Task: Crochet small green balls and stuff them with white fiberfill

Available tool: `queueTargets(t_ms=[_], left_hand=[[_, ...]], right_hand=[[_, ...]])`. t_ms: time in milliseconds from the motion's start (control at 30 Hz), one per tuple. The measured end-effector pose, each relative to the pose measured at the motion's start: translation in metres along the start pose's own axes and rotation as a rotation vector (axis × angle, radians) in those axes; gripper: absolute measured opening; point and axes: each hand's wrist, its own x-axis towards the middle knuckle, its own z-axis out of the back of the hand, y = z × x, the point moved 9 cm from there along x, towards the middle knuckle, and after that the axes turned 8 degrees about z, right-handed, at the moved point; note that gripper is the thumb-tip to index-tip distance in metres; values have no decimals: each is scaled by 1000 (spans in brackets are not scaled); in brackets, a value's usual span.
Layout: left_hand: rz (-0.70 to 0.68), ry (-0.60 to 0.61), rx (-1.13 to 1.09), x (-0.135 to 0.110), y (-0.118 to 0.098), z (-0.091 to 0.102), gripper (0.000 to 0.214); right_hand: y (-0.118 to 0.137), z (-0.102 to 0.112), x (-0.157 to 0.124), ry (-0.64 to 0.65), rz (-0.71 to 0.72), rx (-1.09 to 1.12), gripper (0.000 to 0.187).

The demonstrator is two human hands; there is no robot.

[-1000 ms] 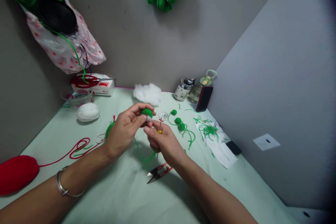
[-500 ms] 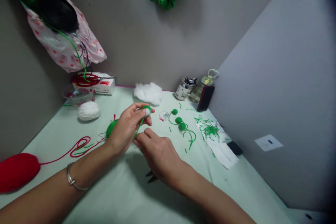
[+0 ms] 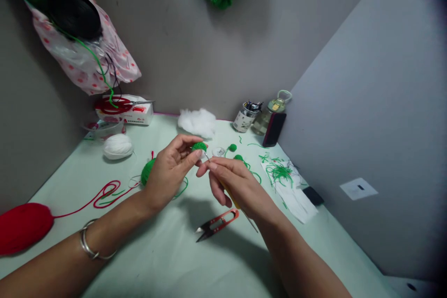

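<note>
My left hand [image 3: 171,165] pinches a small green crochet ball [image 3: 199,146] between thumb and fingers, with white stuffing showing on its near side. In my right hand [image 3: 237,179] is a crochet hook [image 3: 230,193] with a yellow handle, its metal tip at the stuffed side of the ball. Whether the tip is in a stitch I cannot tell. A loop of green yarn [image 3: 182,188] hangs below my left hand. Under my right hand, orange-handled thread snips [image 3: 218,226] lie on the table. A ball of green yarn [image 3: 147,171] sits partly behind my left wrist.
White stuffing [image 3: 197,122] lies at the back, near a pen tin [image 3: 244,118], a bottle [image 3: 265,118] and a phone [image 3: 274,129]. Small green balls [image 3: 232,148] and yarn scraps [image 3: 279,172] are at right. White yarn [image 3: 118,146] and red yarn [image 3: 26,229] stand left.
My right hand has moved right and up from the yarn tail to the ball, and the crochet hook now shows in it. The snips are uncovered. The ball has turned in my left hand.
</note>
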Motion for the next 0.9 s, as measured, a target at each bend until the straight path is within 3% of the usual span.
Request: queueTargets(t_ms=[400, 467, 600, 733, 800, 900], left_hand=[[-8, 76, 55, -3, 6, -9, 19], [0, 82, 64, -2, 9, -10, 16], [4, 139, 25, -1, 8, -14, 8], [-10, 145, 39, -1, 0, -14, 6], [6, 140, 34, -1, 0, -12, 8], [-15, 98, 70, -1, -2, -5, 10]], right_hand=[[-11, -6, 10, -108, -75, 476, 25], [-9, -4, 7, -157, -32, 348, 26], [10, -3, -5, -279, 143, -243, 29], [25, -12, -9, -270, 238, -605, 21], [23, -10, -4, -244, 214, -509, 19], [6, -14, 5, -105, 71, 28, 25]])
